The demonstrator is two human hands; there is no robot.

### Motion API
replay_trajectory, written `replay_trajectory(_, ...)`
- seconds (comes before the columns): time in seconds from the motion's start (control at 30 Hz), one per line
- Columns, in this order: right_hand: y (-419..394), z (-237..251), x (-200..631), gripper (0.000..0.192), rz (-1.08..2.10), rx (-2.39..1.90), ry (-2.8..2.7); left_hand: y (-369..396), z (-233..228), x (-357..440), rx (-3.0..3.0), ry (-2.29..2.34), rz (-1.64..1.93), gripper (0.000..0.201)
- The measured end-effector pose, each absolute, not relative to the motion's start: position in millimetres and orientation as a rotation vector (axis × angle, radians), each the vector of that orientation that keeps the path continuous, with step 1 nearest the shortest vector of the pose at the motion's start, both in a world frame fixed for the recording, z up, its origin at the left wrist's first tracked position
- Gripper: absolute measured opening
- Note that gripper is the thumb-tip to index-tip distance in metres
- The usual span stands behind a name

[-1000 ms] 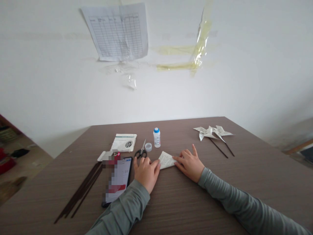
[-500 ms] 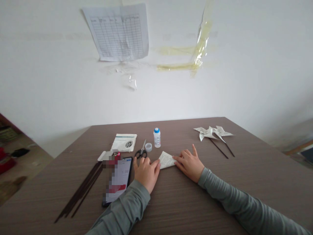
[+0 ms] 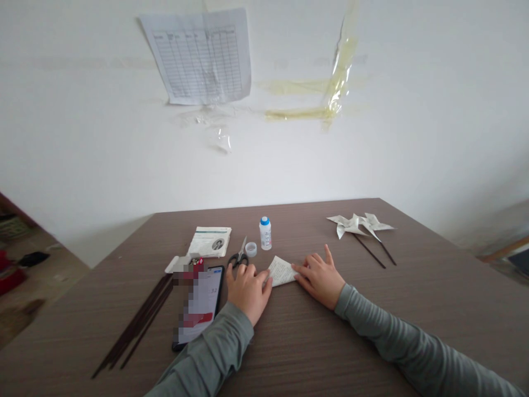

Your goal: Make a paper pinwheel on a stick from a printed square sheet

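The folded paper (image 3: 281, 271) lies flat on the tabletop (image 3: 314, 347) near its middle, between my two hands, already brought into a small triangle. My left hand (image 3: 247, 289) presses its left edge and my right hand (image 3: 320, 278) its right corner, fingers of both spread flat on it, clamped on nothing. I judge the folding part done, with no cuts in the sheet, no stick on it and the scissors (image 3: 238, 255) untouched just beyond my left hand. Two finished pinwheels (image 3: 359, 223) rest far right. Loose dark sticks (image 3: 138, 321) lie at the near left beside a phone (image 3: 201, 304). The small white bottle (image 3: 265, 232) stands capped, contents hidden, and a little round lid (image 3: 250, 248) sits beside it.
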State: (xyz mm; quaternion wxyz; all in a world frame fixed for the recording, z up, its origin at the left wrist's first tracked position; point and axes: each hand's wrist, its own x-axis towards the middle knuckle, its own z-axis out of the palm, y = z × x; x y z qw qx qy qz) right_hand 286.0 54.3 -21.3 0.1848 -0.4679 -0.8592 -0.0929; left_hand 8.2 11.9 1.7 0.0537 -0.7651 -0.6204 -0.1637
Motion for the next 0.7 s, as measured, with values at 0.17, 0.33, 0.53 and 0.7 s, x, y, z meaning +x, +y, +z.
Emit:
replay_trajectory(0.17, 54.9, -22.0, 286.3, 0.033, -0.267, -1.303, -2.419, 17.0, 3.6, 10.6, -2.343, -1.816, -0.505, 0.034)
replay_trajectory(0.33, 56.0, -24.2, 286.7, 0.034, -0.27, -1.297, -2.412, 20.7, 5.6, 15.3, -2.346, -1.808, -0.526, 0.026)
replay_trajectory(0.53, 54.7, -22.8, 286.2, 0.034, -0.238, -1.307, -2.428, 26.4, 4.2, 27.2, -2.459, -1.849, -0.631, 0.04)
replay_trajectory(0.7, 55.6, -24.6, 286.5, 0.035, -0.259, -1.291, -2.423, 28.4, -0.9, 29.1, -2.526, -1.824, -0.657, 0.044)
